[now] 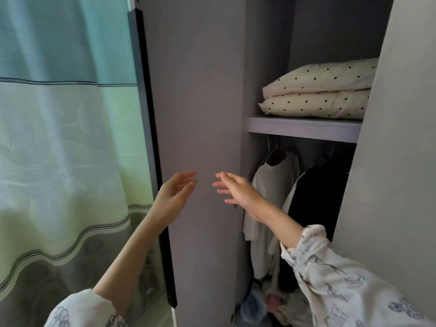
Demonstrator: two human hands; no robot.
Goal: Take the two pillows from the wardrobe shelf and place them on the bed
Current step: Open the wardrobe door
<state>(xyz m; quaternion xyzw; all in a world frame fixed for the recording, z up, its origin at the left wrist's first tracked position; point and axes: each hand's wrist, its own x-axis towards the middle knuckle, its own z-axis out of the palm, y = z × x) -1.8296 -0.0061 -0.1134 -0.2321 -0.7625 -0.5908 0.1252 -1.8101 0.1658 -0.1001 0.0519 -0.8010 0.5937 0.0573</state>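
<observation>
My left hand (pixel 175 192) and right hand (pixel 238 188) are raised side by side, apart, in front of the wardrobe door (pixel 198 114). A curtain (pixel 66 138) hangs to the left of that door. To its right, inside the wardrobe, the top pillow (pixel 330 75) lies on the bottom pillow (pixel 316 106), which rests on the shelf (pixel 304 128). Clothes (pixel 273 185) hang below the shelf, behind my right forearm.

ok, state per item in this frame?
top pillow: stacked on bottom pillow
bottom pillow: lying on wardrobe shelf
wardrobe door: open
left hand: open, empty
right hand: open, empty
hanging clothes: on hangers below shelf
curtain: drawn
</observation>
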